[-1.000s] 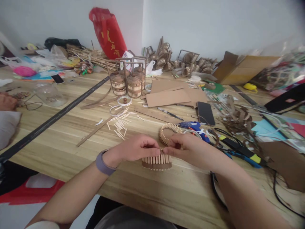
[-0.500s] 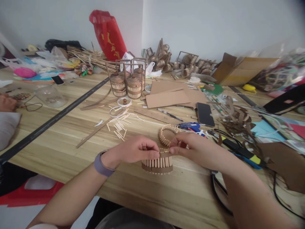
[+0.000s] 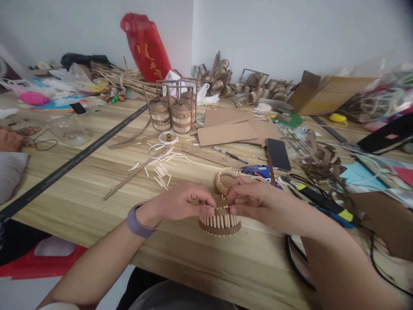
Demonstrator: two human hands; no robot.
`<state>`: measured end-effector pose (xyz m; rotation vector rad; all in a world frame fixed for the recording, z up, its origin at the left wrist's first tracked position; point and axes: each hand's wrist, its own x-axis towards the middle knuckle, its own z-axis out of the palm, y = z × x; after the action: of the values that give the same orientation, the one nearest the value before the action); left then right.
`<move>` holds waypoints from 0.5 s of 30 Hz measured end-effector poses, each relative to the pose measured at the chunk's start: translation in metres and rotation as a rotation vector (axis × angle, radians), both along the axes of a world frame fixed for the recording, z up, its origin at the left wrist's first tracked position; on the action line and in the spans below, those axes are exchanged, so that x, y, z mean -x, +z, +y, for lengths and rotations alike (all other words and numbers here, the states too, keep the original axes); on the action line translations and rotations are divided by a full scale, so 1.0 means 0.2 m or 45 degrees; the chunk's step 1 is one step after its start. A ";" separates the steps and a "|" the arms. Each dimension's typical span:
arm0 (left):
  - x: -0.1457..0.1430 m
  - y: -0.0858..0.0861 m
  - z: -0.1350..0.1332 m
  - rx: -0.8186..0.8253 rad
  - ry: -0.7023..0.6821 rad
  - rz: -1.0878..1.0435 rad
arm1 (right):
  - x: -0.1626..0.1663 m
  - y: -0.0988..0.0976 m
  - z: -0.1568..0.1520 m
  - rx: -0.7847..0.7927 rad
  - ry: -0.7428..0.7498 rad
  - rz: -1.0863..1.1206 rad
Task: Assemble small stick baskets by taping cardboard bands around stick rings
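Observation:
A small round basket (image 3: 220, 222) of pale upright sticks, banded in brown at the bottom, stands on the table in front of me. A brown strip (image 3: 222, 212) runs along its upper rim. My left hand (image 3: 189, 201) is closed, thumb and fingers pinching the rim and strip from the left. On the right, my right hand (image 3: 254, 197) pinches the strip against the rim; its fingertips partly hide the basket's far side. Just behind lies a second stick ring (image 3: 222, 181) with a brown base, partly covered by my right hand.
Loose sticks (image 3: 163, 172) and white rings (image 3: 158, 150) lie beyond my left hand. Finished baskets in frames (image 3: 171, 114) stand farther back. Cardboard (image 3: 226, 134), a phone (image 3: 278, 154), a blue tool (image 3: 258, 171) and cutters (image 3: 322, 200) lie right. Another person's hand (image 3: 9, 138) shows far left.
The basket has shifted slightly right under my hands. My right hand has come a little closer to my left along the rim. A brown strip now shows standing up behind my right hand.

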<state>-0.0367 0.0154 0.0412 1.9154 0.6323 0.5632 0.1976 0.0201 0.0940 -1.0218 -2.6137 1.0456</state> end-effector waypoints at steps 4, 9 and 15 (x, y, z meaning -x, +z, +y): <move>0.01 0.01 0.00 0.024 -0.050 -0.028 | 0.00 0.03 -0.01 -0.013 0.075 0.059; 0.00 0.00 -0.02 0.095 0.002 0.035 | 0.05 0.03 -0.04 -0.092 0.023 -0.009; -0.03 -0.02 -0.04 0.007 0.004 0.060 | 0.09 0.01 -0.06 -0.125 0.013 -0.066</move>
<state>-0.0315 0.0084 0.0379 1.9271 0.6664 0.5193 0.1796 0.0085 0.0953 -1.0281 -2.6843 0.8945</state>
